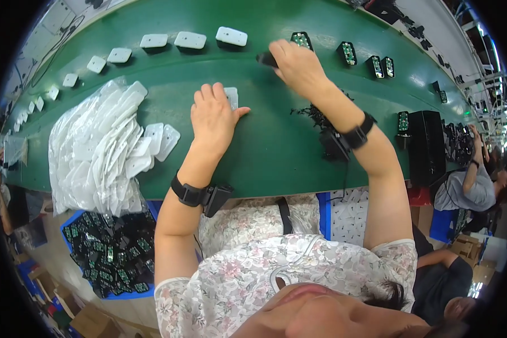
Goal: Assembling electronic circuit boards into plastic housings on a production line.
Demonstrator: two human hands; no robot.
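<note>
lying flat, partly under l hand: wht plate w/ rounded corners

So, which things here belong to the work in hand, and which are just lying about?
Likely work:
- white plate at left hand
- dark piece in right hand
- bagged plates
- green boards

Apparently lying about:
- cardboard box, lower left
- brown carton, right

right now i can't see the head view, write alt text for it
A person's left hand partly covers a white plate on a green worktable, while the right hand holds a dark object. A heap of white plates in clear plastic lies to the left; black housings with green boards sit to the upper right.
</note>
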